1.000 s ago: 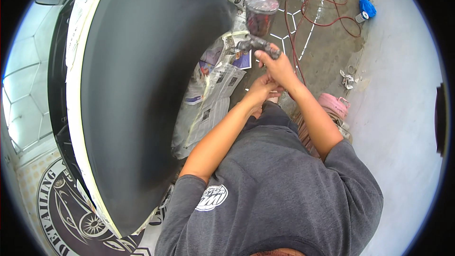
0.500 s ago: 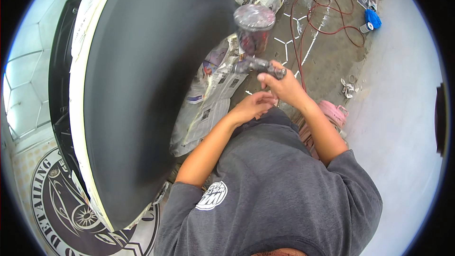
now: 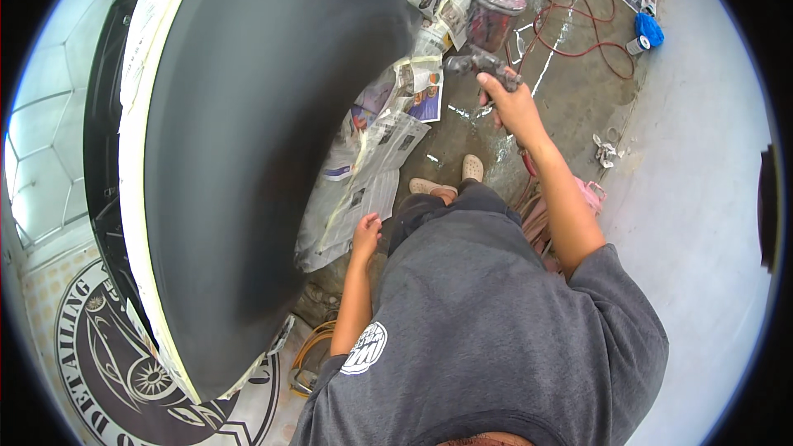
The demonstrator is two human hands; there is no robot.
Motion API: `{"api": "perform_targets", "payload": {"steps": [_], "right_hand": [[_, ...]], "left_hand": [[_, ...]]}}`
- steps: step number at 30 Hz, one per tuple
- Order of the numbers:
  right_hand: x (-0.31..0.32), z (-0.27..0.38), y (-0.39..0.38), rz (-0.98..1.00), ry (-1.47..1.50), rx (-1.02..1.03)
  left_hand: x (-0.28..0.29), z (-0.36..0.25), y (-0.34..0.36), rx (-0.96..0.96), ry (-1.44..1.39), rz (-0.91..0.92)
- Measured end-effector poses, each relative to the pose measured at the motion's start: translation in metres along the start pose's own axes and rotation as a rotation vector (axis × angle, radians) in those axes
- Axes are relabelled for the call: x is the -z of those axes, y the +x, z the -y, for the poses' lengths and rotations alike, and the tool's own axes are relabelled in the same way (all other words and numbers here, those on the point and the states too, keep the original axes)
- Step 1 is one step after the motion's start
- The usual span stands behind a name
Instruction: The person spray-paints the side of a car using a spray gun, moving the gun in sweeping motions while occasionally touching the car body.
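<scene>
My right hand [image 3: 514, 107] grips a paint spray gun [image 3: 486, 62] with a translucent cup [image 3: 493, 11] on top, its nozzle facing left toward a large dark grey car panel [image 3: 248, 140]. Masking tape and newspaper [image 3: 376, 165] line the panel's edges. My left hand [image 3: 366, 236] hangs down by my side near the hanging newspaper, fingers loosely curled, holding nothing. My feet in light shoes [image 3: 450, 177] stand on the wet concrete floor.
A red air hose [image 3: 578, 25] loops across the floor at the top. A blue object [image 3: 649, 28] and a tape roll [image 3: 636, 45] lie near the grey wall [image 3: 702, 198]. A round logo mat [image 3: 124, 372] lies at lower left. A pink item [image 3: 588, 195] sits by my right leg.
My left hand has left the spray gun and dropped to my side. My right hand has lifted the gun up and away, toward the panel's far edge.
</scene>
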State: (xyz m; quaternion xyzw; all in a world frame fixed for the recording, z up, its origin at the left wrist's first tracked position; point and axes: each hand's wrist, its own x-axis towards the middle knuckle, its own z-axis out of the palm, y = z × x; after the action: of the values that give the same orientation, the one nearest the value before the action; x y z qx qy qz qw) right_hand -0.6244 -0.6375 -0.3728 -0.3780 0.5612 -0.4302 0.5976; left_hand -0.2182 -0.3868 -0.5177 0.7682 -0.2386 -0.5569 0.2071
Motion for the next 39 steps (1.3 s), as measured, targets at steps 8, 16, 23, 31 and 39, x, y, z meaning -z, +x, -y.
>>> {"api": "perform_targets", "payload": {"steps": [8,16,23,31,39], "right_hand": [[-0.014,0.019,-0.012,-0.019,-0.029,-0.017],[-0.026,0.037,-0.059,0.394,-0.063,-0.051],[-0.022,0.039,-0.033,0.261,0.006,-0.013],[-0.005,0.032,0.009,-0.063,-0.072,-0.024],[-0.024,0.032,0.015,-0.106,-0.067,-0.010]], "left_hand": [[0.007,0.106,0.013,0.007,0.315,0.017],[-0.005,0.130,0.019,0.012,0.134,-0.007],[-0.001,0.124,0.016,0.021,0.153,-0.008],[0.009,0.135,0.015,-0.113,0.387,-0.004],[0.038,0.106,0.002,-0.093,0.681,-0.006]]}}
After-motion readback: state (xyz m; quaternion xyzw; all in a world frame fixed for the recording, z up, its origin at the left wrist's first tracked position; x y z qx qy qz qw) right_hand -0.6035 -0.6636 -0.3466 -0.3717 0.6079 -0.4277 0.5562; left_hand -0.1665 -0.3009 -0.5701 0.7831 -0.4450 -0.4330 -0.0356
